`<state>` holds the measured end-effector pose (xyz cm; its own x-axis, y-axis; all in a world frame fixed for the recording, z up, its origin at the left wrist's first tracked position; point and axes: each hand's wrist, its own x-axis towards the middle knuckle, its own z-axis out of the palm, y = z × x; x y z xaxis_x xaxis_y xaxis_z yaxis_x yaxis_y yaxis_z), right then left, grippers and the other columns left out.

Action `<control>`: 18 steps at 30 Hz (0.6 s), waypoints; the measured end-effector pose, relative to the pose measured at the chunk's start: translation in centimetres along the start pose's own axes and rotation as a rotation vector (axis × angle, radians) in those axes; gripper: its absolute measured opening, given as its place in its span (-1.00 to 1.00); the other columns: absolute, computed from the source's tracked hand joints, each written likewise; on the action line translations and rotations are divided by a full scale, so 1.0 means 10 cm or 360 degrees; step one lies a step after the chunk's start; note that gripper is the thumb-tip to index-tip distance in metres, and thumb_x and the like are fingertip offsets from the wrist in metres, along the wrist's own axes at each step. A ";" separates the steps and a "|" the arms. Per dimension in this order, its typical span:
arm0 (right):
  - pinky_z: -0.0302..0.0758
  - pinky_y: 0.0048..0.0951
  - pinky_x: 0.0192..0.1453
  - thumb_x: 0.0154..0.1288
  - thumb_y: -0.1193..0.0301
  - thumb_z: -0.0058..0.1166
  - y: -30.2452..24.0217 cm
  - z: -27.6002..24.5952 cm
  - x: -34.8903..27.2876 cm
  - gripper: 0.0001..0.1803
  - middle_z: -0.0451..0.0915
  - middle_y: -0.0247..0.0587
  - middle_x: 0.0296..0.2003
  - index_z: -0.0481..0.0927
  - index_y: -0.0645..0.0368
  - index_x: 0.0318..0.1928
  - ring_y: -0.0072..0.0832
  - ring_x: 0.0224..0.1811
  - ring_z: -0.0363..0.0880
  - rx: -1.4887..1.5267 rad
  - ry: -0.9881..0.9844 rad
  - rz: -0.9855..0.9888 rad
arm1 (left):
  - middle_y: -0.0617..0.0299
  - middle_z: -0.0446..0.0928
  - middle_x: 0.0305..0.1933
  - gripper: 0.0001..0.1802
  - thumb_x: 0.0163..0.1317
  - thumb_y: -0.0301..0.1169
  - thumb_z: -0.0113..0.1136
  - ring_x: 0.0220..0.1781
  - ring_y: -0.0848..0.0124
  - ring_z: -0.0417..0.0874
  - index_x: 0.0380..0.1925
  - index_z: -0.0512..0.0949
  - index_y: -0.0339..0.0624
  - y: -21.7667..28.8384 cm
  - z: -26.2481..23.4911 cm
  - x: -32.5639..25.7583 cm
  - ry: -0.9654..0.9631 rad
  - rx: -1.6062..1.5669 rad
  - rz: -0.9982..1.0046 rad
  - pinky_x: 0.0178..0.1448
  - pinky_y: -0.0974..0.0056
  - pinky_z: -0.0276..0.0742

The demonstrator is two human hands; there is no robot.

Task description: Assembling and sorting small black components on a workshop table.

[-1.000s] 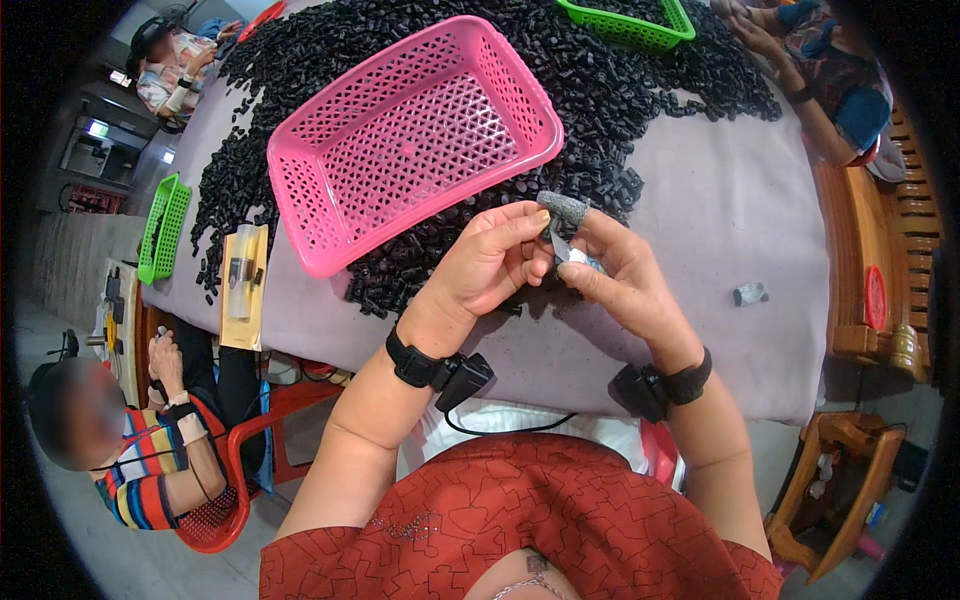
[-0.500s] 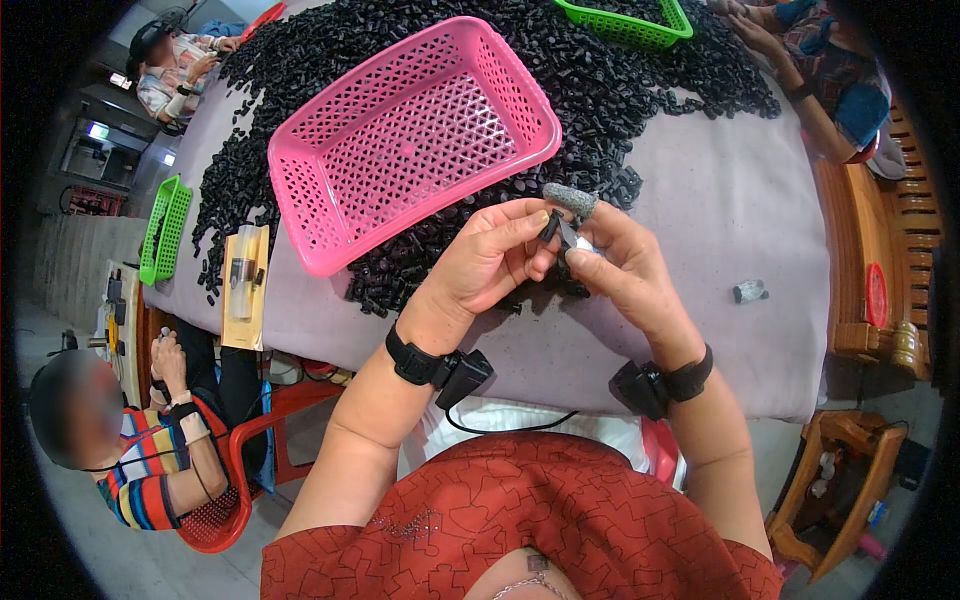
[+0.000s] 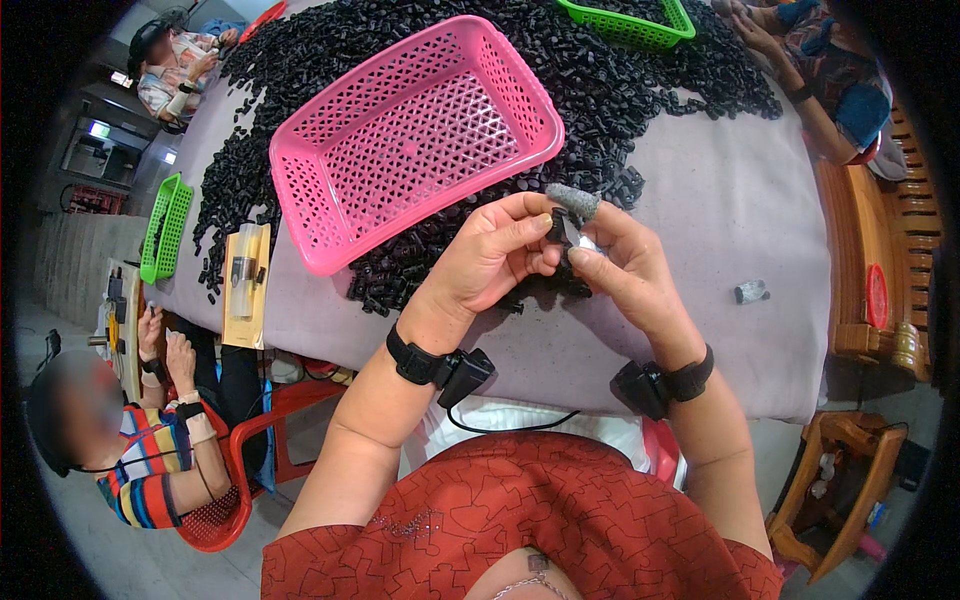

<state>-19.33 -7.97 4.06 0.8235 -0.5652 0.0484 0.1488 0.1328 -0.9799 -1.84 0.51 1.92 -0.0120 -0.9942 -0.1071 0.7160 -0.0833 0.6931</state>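
This looks like a small, informal workshop for handwork. A cloth-covered table [image 3: 710,220] fills the middle of the frame, heaped with a great many small black parts [image 3: 600,95], with a pink basket [image 3: 425,148] and two green baskets [image 3: 640,36] among or beside them. Co-workers [image 3: 150,485] appear at upper left, lower left and upper right. Slatted wooden furniture [image 3: 850,230] at right looks homelike.
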 end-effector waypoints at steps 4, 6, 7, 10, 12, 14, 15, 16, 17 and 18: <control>0.29 -0.72 -0.23 0.28 0.42 0.13 -0.02 -0.01 0.00 -0.52 0.45 -0.50 -0.31 0.42 0.26 0.19 -0.79 -0.30 0.33 -0.0007 0.0004 0.0009 | 0.24 0.60 -0.32 -0.72 0.33 -0.44 0.10 -0.35 0.51 0.66 0.00 0.49 -0.30 0.03 0.00 -0.02 -0.0023 -0.0047 -0.0004 -0.24 0.44 0.65; 0.30 -0.72 -0.22 0.28 0.42 0.13 -0.01 -0.03 0.00 -0.52 0.45 -0.50 -0.31 0.42 0.27 0.19 -0.79 -0.30 0.33 -0.0039 0.0004 0.0022 | 0.21 0.60 -0.32 -0.73 0.33 -0.45 0.09 -0.32 0.50 0.67 -0.01 0.50 -0.31 0.04 0.00 0.00 -0.0050 -0.0081 -0.0019 -0.21 0.43 0.66; 0.31 -0.72 -0.22 0.28 0.42 0.12 0.00 -0.03 0.00 -0.53 0.46 -0.50 -0.31 0.42 0.27 0.18 -0.79 -0.30 0.33 -0.0066 0.0001 0.0036 | 0.20 0.59 -0.29 -0.71 0.31 -0.47 0.11 -0.33 0.48 0.66 0.01 0.48 -0.31 0.03 -0.02 0.00 -0.0021 -0.0101 -0.0013 -0.21 0.44 0.67; 0.33 -0.69 -0.20 0.28 0.44 0.10 -0.02 0.00 0.02 -0.56 0.46 -0.51 -0.31 0.43 0.28 0.16 -0.78 -0.29 0.35 -0.0060 0.0030 0.0064 | 0.18 0.59 -0.25 -0.73 0.29 -0.50 0.13 -0.32 0.45 0.66 -0.01 0.49 -0.30 0.02 -0.02 0.01 0.0012 -0.0167 0.0046 -0.18 0.41 0.70; 0.33 -0.68 -0.19 0.28 0.45 0.10 -0.01 -0.01 0.02 -0.59 0.46 -0.51 -0.31 0.44 0.29 0.13 -0.77 -0.28 0.35 -0.0067 0.0043 0.0066 | 0.15 0.60 -0.24 -0.76 0.29 -0.51 0.13 -0.28 0.44 0.69 -0.05 0.50 -0.29 0.02 0.00 0.01 0.0014 -0.0214 0.0098 -0.14 0.37 0.72; 0.34 -0.67 -0.17 0.28 0.46 0.09 -0.01 0.00 0.02 -0.61 0.46 -0.51 -0.31 0.46 0.29 0.10 -0.77 -0.27 0.36 -0.0072 0.0054 0.0069 | 0.14 0.59 -0.21 -0.80 0.27 -0.51 0.15 -0.30 0.43 0.68 -0.10 0.51 -0.26 0.04 0.03 0.01 0.0010 -0.0218 0.0111 -0.19 0.38 0.71; 0.34 -0.66 -0.17 0.27 0.46 0.09 -0.02 0.01 0.02 -0.63 0.47 -0.50 -0.31 0.47 0.29 0.08 -0.77 -0.26 0.36 -0.0047 0.0064 0.0060 | 0.14 0.59 -0.21 -0.80 0.27 -0.51 0.15 -0.30 0.43 0.68 -0.10 0.51 -0.26 0.03 0.03 0.01 0.0011 -0.0218 0.0111 -0.19 0.38 0.71; 0.34 -0.65 -0.17 0.27 0.47 0.08 -0.03 0.02 0.02 -0.65 0.47 -0.50 -0.32 0.48 0.29 0.05 -0.76 -0.26 0.36 -0.0022 0.0073 0.0052 | 0.15 0.59 -0.23 -0.83 0.29 -0.48 0.15 -0.33 0.44 0.67 -0.13 0.51 -0.25 0.03 0.02 0.02 0.0003 -0.0217 0.0122 -0.23 0.40 0.69; 0.34 -0.65 -0.17 0.27 0.47 0.08 -0.02 0.01 0.02 -0.65 0.47 -0.50 -0.32 0.48 0.29 0.05 -0.76 -0.26 0.36 -0.0021 0.0071 0.0052 | 0.15 0.59 -0.25 -0.85 0.30 -0.45 0.15 -0.35 0.45 0.66 -0.16 0.51 -0.23 0.03 0.02 0.02 -0.0006 -0.0217 0.0134 -0.27 0.41 0.68; 0.34 -0.66 -0.18 0.27 0.47 0.08 0.01 -0.01 0.02 -0.66 0.47 -0.50 -0.32 0.48 0.29 0.05 -0.77 -0.26 0.36 -0.0068 0.0065 0.0071 | 0.15 0.59 -0.25 -0.85 0.30 -0.45 0.15 -0.35 0.45 0.66 -0.16 0.51 -0.23 0.02 0.00 0.02 -0.0004 -0.0216 0.0135 -0.27 0.41 0.68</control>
<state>-19.17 -8.14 3.93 0.8057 -0.5924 -0.0025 0.0881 0.1240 -0.9884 -1.68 0.31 2.08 0.0506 -0.9974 -0.0505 0.8022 0.0105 0.5969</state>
